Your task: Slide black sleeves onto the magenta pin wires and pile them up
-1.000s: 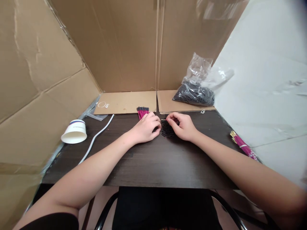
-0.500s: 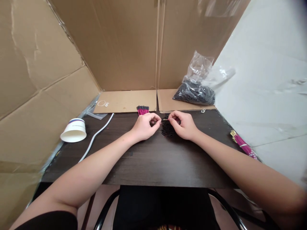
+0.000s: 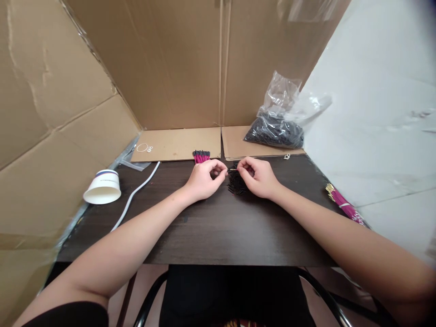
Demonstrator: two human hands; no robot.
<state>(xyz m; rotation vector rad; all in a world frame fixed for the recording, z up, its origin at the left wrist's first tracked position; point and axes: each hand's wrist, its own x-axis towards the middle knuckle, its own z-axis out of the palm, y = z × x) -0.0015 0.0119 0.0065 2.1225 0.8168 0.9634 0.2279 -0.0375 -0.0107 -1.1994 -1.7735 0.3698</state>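
Hands (image 3: 206, 179) flank gold pin (image 3: 233, 170) (black pieces (image 3: 237, 185) beneath).

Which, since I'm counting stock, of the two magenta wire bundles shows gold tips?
The white-banded magenta wire bundle at far right; the other bundle, just beyond the left hand, has black ends.

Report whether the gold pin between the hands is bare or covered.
Partly bare at least: the gold pin shows between left hand and right hand. Whether its end is covered, I cannot tell.

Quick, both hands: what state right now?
Left hand: closed, pinching what looks like a black tube.
Right hand: closed, pinching a gold-tipped wire.
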